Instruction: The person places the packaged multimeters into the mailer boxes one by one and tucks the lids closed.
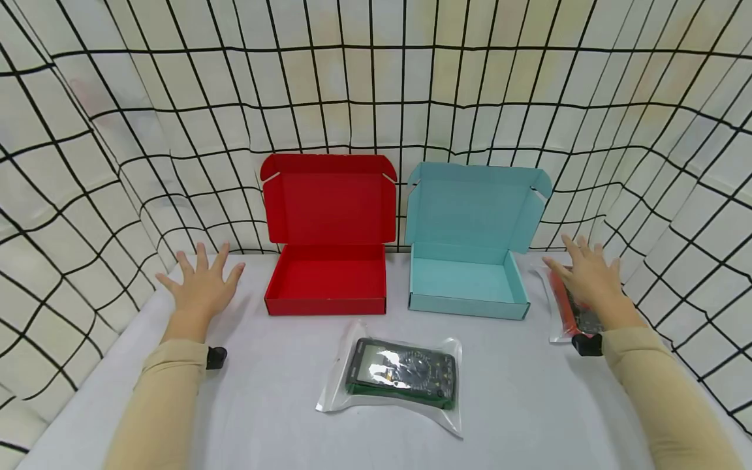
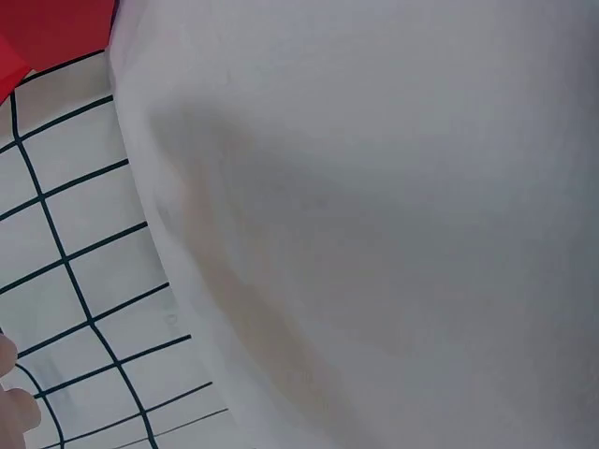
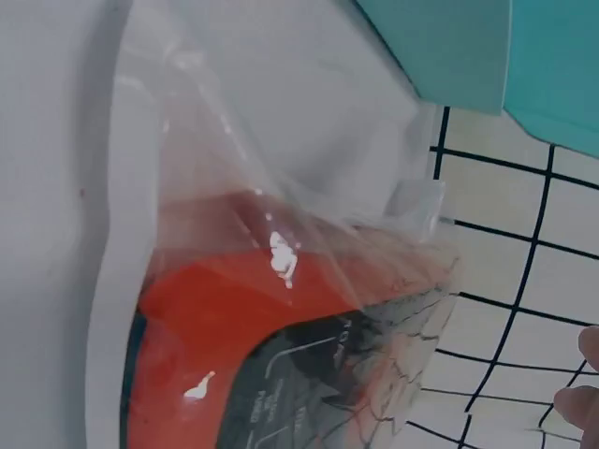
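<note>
My left hand (image 1: 202, 287) is spread with straight fingers over the white table, left of an open red box (image 1: 326, 307); only its fingertips (image 2: 14, 412) show in the left wrist view. My right hand (image 1: 590, 277), fingers also spread, hovers over a red and black multimeter (image 3: 215, 309) in a clear plastic bag, hiding part of it in the head view. Just left of that bag stands an open light blue box (image 1: 464, 307). In front of the boxes lies a green and black multimeter (image 1: 402, 372) in another clear bag. Neither hand holds anything.
A white cloth wall with a black grid (image 1: 376, 85) encloses the back and both sides. Both box lids stand upright against the back wall. White cloth covers the table (image 1: 264, 405). Each wrist carries a black camera strap mount (image 1: 216, 358).
</note>
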`<state>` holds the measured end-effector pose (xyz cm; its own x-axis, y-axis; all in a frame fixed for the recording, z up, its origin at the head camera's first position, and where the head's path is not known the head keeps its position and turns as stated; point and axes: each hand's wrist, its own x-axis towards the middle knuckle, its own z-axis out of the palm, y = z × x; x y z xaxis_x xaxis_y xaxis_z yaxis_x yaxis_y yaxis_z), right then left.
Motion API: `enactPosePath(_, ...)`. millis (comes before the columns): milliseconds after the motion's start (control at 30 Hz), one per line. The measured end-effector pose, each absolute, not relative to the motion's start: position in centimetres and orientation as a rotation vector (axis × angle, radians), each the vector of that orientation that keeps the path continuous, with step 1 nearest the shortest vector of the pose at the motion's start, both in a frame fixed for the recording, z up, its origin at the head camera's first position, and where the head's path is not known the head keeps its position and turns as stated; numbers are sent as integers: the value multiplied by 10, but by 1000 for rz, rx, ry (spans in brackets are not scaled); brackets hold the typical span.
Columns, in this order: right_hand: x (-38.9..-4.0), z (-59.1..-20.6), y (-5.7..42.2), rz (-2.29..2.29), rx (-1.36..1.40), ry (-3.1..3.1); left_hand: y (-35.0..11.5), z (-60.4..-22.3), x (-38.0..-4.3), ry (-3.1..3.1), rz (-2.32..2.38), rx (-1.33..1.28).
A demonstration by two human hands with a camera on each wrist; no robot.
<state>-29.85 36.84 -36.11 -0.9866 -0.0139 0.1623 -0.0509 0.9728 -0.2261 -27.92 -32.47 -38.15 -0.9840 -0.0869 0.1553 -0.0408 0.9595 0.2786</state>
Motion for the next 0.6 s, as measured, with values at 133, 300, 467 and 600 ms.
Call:
enactPosePath(133, -296, -358, 365, 350, 101, -2950, -323, -379, -277, -2937, -434, 75)
enactPosePath(300, -291, -352, 356, 349, 175, -2907, -321, -378, -276, -2942, -444, 55)
enactPosePath(467, -284, -347, 345, 363, 229, -2877, -319, -378, -276, -2944, -424, 45)
enactPosePath(600, -277, -345, 336, 396, 254, -2867, -316, -379, -276, -2946, -410, 39)
